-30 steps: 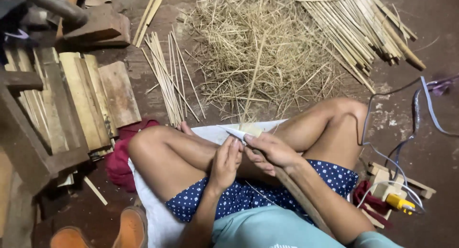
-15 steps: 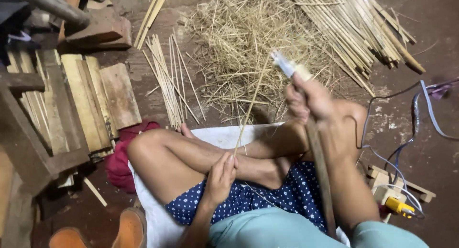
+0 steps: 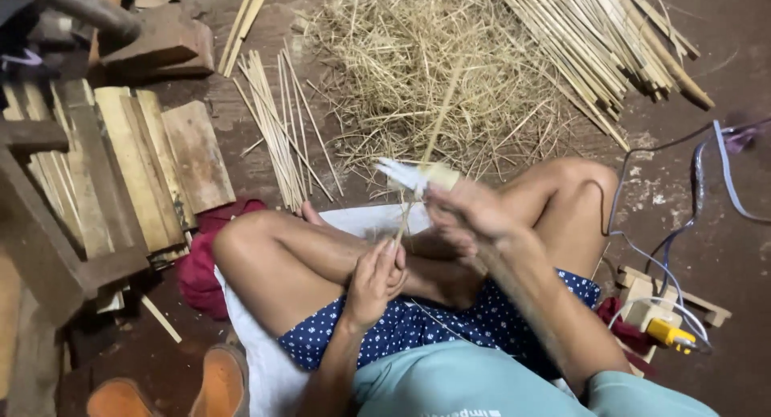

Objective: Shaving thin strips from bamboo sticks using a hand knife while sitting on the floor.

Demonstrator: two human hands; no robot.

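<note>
I sit cross-legged on a white cloth (image 3: 249, 345). My left hand (image 3: 376, 279) pinches the lower end of a thin bamboo strip (image 3: 434, 136) that slants up and away over my legs. My right hand (image 3: 474, 216), blurred by motion, grips a knife (image 3: 414, 176) with a pale wrapped handle, its blade against the strip just above my left hand.
A heap of pale shavings (image 3: 426, 63) lies ahead. Thin sticks (image 3: 277, 120) lie left of it, a thicker bundle of bamboo slats (image 3: 610, 39) at the far right. Wooden planks (image 3: 136, 168) are stacked on the left. Cables and a yellow plug (image 3: 671, 333) sit at right.
My right hand swung the knife up along the strip half a second ago and has now come back down toward my left hand. My left hand stayed in place.
</note>
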